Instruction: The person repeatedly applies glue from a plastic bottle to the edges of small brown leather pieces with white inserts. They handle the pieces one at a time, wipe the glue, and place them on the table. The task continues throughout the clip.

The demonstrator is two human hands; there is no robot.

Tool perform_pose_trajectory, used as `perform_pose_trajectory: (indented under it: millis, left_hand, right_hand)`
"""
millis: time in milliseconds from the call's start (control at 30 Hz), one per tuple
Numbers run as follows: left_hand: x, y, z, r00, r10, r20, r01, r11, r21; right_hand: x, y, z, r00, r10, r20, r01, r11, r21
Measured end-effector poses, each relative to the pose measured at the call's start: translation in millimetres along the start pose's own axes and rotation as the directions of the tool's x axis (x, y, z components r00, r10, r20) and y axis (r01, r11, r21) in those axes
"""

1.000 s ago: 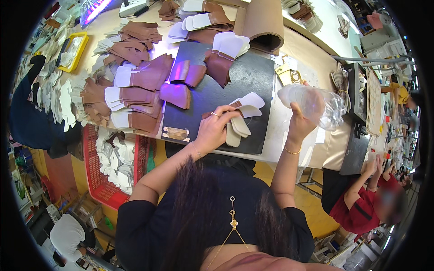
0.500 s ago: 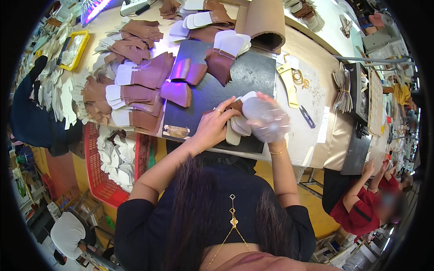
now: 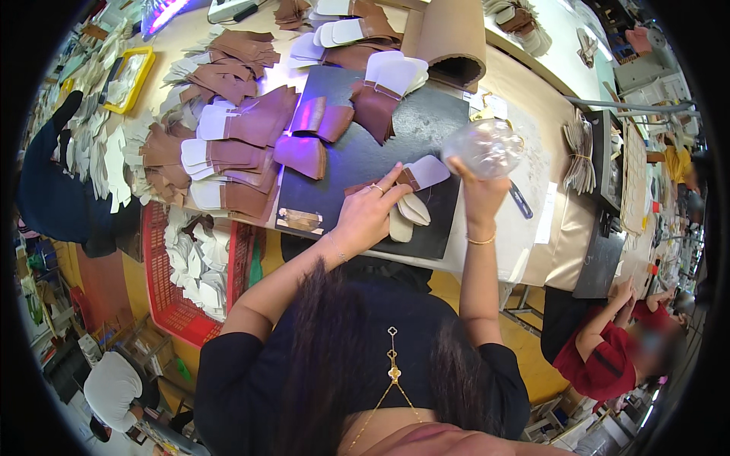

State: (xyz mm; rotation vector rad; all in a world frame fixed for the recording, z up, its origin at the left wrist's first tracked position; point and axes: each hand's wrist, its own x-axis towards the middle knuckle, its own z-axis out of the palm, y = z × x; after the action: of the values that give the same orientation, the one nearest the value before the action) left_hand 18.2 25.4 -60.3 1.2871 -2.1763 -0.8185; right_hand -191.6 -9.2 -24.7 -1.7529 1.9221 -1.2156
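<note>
My left hand (image 3: 369,216) lies on the black mat (image 3: 414,125) with its fingers stretched apart, pressing on a brown leather piece (image 3: 409,179). A pale grey rounded tab (image 3: 430,172) sticks out from that piece to the right. More pale tabs (image 3: 411,211) fan out below the fingers. Just right of them, my right hand (image 3: 484,194) is raised and closed round a clear plastic bottle (image 3: 480,147), blurred by motion. Farther up the mat lie a bundle of brown pieces with white tabs (image 3: 376,106) and small brown stacks (image 3: 302,156).
Stacks of brown leather pieces (image 3: 247,121) crowd the table's left. A red basket (image 3: 179,323) of white scraps stands below. Right of the mat are thread snips (image 3: 521,199) and a tied strip bundle (image 3: 580,156). A brown roll (image 3: 454,38) lies behind. A co-worker in red (image 3: 601,357) sits at right.
My right hand has lifted the bottle off the pale tabs, moving it up and to the right. The tabs now show more fully. My left hand stays in nearly the same place.
</note>
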Motion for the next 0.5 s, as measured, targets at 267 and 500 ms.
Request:
perform_pose_trajectory:
  millis: [267, 500]
  left_hand:
    - [-1.3, -1.8, 4.9, 0.998, 0.052, -0.025, -0.05, 0.997, 0.061]
    - [-3.6, 1.3, 6.0, 0.999, 0.019, -0.047, -0.018, 1.0, 0.02]
  right_hand:
    - [-8.7, -16.3, 19.8, 0.982, -0.169, 0.09, 0.159, 0.982, 0.106]
    - [13.9, 7.5, -20.0, 0.984, -0.029, -0.174, 0.042, 0.996, 0.073]
